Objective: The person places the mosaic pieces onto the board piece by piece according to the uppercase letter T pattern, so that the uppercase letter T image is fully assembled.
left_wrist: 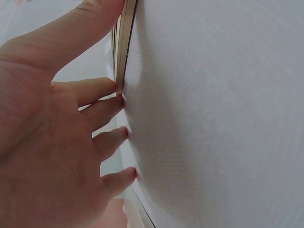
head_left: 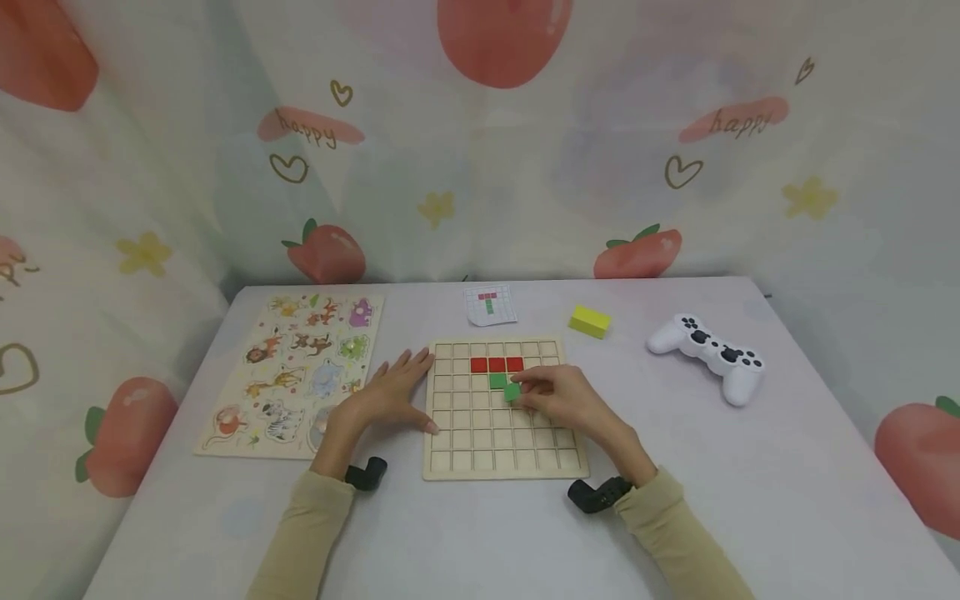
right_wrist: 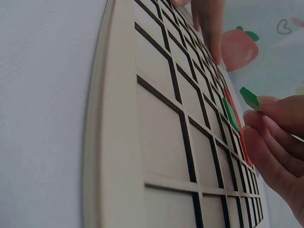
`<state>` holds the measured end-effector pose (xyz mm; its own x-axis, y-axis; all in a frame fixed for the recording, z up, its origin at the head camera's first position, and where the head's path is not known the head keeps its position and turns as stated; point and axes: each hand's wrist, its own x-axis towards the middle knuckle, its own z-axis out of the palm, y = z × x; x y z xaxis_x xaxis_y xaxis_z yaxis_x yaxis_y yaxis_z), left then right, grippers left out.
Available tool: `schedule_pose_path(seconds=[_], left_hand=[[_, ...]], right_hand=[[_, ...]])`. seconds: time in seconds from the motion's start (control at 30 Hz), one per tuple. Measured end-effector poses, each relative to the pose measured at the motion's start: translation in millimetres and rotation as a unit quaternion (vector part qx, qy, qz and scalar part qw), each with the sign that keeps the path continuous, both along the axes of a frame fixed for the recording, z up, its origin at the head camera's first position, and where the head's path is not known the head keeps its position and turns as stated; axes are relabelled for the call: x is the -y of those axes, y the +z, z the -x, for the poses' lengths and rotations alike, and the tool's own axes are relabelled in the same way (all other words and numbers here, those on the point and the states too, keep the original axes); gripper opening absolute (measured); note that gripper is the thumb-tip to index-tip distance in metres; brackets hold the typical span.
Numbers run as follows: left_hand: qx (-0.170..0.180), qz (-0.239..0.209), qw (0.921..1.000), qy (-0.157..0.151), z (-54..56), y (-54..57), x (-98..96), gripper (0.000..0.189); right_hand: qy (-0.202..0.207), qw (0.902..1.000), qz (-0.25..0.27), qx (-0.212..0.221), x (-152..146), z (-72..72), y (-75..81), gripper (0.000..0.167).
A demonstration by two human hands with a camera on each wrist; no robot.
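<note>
A wooden grid board (head_left: 459, 467) lies flat on the table. Near its top, three red tiles (head_left: 497, 365) sit side by side in one row. Just below the middle red one is a green tile (head_left: 498, 381). My right hand (head_left: 558, 396) pinches another green tile (head_left: 512, 392) between thumb and fingertips, close over the grid. In the right wrist view this held tile (right_wrist: 249, 98) is tilted above the board's surface. My left hand (head_left: 386, 393) has its fingers spread along the board's left edge (left_wrist: 124, 47), with the thumb at that edge.
A pattern card (head_left: 491, 306) with a red and green T lies behind the board. To its right are a yellow block (head_left: 590, 322) and a white game controller (head_left: 705, 356). An animal puzzle board (head_left: 247, 367) lies on the left, beside my left hand. A printed curtain (head_left: 480, 167) hangs behind.
</note>
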<state>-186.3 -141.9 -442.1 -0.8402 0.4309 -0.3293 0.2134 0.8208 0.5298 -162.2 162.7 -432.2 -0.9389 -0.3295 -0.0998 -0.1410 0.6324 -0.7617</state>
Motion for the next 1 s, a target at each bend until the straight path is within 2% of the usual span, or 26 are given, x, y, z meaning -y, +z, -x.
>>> schedule_pose_path(seconds=[0.2, 0.4, 1.0], left_hand=[[0.009, -0.004, 0.9999, 0.002, -3.9, 0.0, 0.5, 0.118], [0.004, -0.002, 1.0, 0.0, -1.4, 1.5, 2.1, 0.118], [-0.002, -0.01, 1.0, 0.0, 1.8, -1.3, 2.2, 0.119]], right_hand=[[0.013, 0.9996, -0.024, 0.003, 9, 0.3, -3.8, 0.028], [0.033, 0.9988, -0.035, -0.009, 16, 1.7, -3.4, 0.025], [0.041, 0.9976, -0.055, -0.013, 22, 6.8, -8.8, 0.027]])
